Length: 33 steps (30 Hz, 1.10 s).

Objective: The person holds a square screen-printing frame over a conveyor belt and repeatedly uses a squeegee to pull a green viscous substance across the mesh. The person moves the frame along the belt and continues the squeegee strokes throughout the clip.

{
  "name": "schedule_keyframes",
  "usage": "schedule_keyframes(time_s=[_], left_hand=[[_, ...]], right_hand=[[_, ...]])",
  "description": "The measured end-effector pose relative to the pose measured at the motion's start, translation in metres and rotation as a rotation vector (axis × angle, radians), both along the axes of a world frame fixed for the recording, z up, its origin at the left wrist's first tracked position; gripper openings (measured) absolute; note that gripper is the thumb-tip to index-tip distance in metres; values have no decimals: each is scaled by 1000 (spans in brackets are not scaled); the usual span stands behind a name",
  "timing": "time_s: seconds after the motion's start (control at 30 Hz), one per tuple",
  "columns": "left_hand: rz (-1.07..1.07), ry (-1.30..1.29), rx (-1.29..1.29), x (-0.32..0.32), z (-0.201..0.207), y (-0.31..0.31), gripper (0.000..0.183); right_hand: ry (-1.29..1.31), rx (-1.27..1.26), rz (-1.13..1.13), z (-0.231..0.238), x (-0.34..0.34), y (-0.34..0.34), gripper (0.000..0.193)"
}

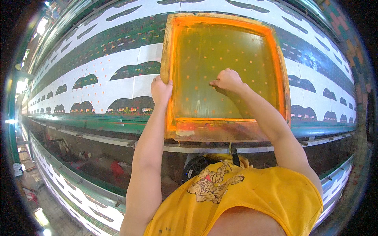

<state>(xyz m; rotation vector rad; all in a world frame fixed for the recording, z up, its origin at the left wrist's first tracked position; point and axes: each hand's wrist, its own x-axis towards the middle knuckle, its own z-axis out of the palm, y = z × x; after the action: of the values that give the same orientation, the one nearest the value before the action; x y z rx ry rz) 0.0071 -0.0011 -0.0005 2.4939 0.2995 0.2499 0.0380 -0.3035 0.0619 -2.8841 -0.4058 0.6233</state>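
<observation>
Nearly square printing screen (224, 51) on a green table (98, 124), side bars (168, 43) pointing forward, table's edge under its near bar (212, 133), flat white sheets (149, 54) either side, left hand (162, 90) clasping its left bar (167, 59), right hand (229, 80) curled over its mesh (193, 96), hold unclear

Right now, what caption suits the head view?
Left hand on an orange-edged frame, right hand over its olive panel.

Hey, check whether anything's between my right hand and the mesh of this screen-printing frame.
Nothing visible. Your right hand is directly over the olive-green mesh, though touching or just above isn't clear. Your left hand is off at the frame's left edge.
</observation>
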Motion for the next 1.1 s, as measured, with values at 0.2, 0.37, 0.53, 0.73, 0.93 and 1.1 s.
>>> schedule_keyframes(time_s=[0.2, 0.37, 0.53, 0.73, 0.93, 1.1], left_hand=[[21, -10, -2, 1, -2, 0, 43], [6, -5, -17, 0, 2, -1, 41], [31, 14, -8, 1, 2, 0, 40], [18, -69, 2, 0, -2, 0, 37], [12, -69, 35, 1, -2, 0, 38], [21, -89, 58, 0, -5, 1, 37]], right_hand=[[-29, -15, 45, 0, -4, -6, 65], [-78, -46, 58, -4, -6, -5, 68], [-100, -15, 63, 3, -3, 32, 68], [-104, -47, 111, -5, -3, 65, 68], [-92, -35, 134, 1, 2, 67, 68], [-103, -17, 130, 0, -1, 68, 67]])
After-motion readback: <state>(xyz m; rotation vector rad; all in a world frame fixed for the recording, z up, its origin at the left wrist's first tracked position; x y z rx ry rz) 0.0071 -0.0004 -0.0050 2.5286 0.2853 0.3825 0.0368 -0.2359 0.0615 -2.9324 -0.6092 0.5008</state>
